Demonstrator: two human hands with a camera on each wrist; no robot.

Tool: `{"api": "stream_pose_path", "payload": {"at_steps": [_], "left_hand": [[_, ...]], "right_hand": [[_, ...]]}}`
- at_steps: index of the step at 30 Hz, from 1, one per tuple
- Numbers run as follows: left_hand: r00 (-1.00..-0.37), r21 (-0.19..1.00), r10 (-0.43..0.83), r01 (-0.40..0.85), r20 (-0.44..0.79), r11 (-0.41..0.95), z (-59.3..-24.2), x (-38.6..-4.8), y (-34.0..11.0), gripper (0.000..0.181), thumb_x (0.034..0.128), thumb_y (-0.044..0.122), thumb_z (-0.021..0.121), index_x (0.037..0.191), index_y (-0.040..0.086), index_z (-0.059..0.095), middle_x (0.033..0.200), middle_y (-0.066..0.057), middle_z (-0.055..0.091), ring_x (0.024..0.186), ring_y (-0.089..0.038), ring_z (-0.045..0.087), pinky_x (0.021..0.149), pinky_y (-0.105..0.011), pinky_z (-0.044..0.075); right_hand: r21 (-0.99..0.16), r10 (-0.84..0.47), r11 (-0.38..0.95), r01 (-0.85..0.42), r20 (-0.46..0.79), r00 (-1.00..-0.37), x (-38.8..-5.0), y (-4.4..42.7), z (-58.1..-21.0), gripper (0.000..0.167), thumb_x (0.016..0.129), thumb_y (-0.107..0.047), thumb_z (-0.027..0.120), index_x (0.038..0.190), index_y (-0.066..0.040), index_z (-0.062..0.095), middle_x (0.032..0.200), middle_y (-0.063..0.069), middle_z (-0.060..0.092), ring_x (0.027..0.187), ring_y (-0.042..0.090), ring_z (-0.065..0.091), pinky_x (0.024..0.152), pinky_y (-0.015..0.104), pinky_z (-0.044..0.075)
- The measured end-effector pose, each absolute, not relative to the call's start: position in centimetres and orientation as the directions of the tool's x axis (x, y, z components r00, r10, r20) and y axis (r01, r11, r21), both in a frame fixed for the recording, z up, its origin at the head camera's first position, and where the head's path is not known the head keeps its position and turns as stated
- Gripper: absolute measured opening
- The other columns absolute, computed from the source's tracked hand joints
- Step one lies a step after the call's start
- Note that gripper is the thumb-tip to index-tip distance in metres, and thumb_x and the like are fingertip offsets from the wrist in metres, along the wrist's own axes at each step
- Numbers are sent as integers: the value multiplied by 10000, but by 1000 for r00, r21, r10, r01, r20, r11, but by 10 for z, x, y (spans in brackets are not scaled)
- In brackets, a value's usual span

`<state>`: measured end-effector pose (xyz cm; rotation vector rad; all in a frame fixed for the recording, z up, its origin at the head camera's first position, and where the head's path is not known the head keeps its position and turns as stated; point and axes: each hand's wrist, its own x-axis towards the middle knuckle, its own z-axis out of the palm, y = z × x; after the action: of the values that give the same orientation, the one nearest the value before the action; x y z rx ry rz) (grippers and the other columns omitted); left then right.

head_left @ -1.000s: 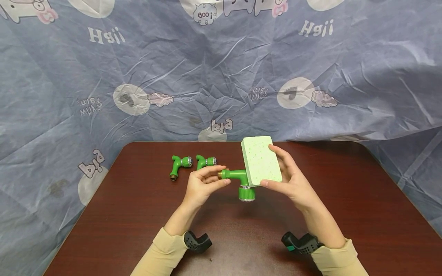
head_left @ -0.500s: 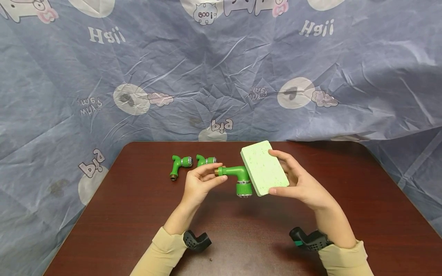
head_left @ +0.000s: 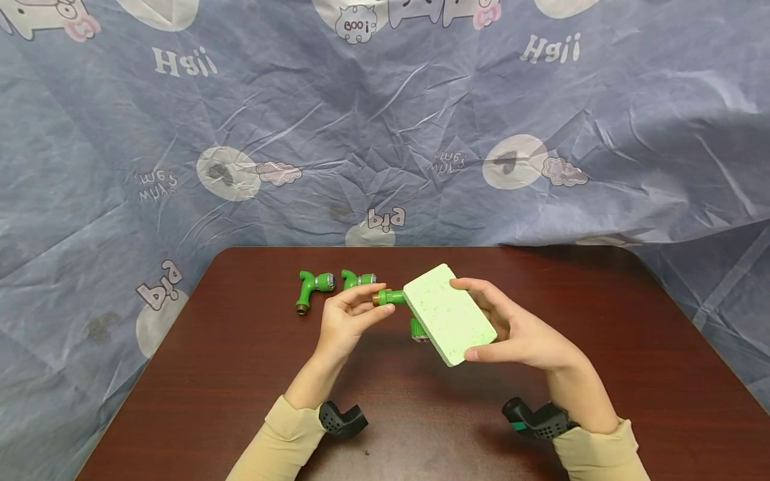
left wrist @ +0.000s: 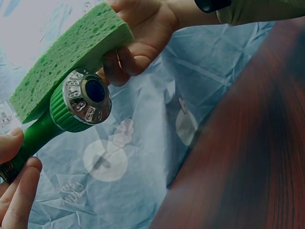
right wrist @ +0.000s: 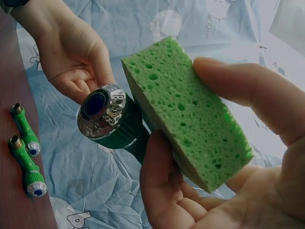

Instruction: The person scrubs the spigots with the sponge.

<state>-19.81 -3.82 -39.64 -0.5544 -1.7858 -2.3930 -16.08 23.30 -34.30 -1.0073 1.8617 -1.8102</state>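
My left hand point(head_left: 349, 324) pinches the brass threaded end of a green faucet point(head_left: 392, 297), held up over the table. The faucet's ribbed knob point(left wrist: 81, 101) has a chrome face with a dark blue centre. In my right hand point(head_left: 517, 327) is a pale green sponge point(head_left: 450, 314), gripped by its edges between thumb and fingers. The tilted sponge lies along the faucet's body and covers much of it in the head view. Porous texture shows on the sponge point(right wrist: 186, 109) in the right wrist view.
Two more green faucets lie on the dark brown table point(head_left: 252, 381): one faucet point(head_left: 307, 288) at the back left, the other faucet point(head_left: 355, 279) partly behind my left hand. A blue-grey printed cloth point(head_left: 385, 133) hangs behind the table.
My right hand has tilted the sponge further and brought it down and left across the faucet, hiding its bend. My left hand has shifted slightly left with the faucet.
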Motion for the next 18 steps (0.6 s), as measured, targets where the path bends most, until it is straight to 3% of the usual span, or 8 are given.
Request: {"api": "stream_pose_path", "payload": {"at_steps": [6, 14, 18], "left_hand": [[-932, 904, 122, 291, 342, -314, -397, -198, -37, 391, 731, -134, 711, 1100, -179, 591, 948, -25, 693, 777, -135, 677, 736, -299, 563], [-936, 908, 101, 295, 337, -298, -397, -197, -36, 378, 720, -145, 713, 1082, -168, 606, 912, -12, 693, 766, -128, 677, 720, -303, 567], [-935, 904, 90, 302, 343, -303, -397, -199, -36, 373, 715, -147, 716, 1075, -156, 618, 893, -7, 697, 766, -140, 677, 718, -317, 569]], "right_hand": [[-963, -705, -80, -256, 236, -669, -160, 232, -344, 870, 767, 176, 635, 1452, -38, 144, 1282, 255, 333, 1018, 268, 552, 786, 339, 538], [-954, -602, -145, -264, 297, -742, -161, 213, -349, 836, 792, 126, 644, 1475, -57, 200, 1343, 214, 333, 1034, 234, 552, 784, 322, 543], [-949, -591, -173, -265, 315, -743, -160, 206, -352, 838, 791, 117, 652, 1478, -45, 200, 1348, 212, 324, 1016, 233, 553, 779, 317, 542]]}}
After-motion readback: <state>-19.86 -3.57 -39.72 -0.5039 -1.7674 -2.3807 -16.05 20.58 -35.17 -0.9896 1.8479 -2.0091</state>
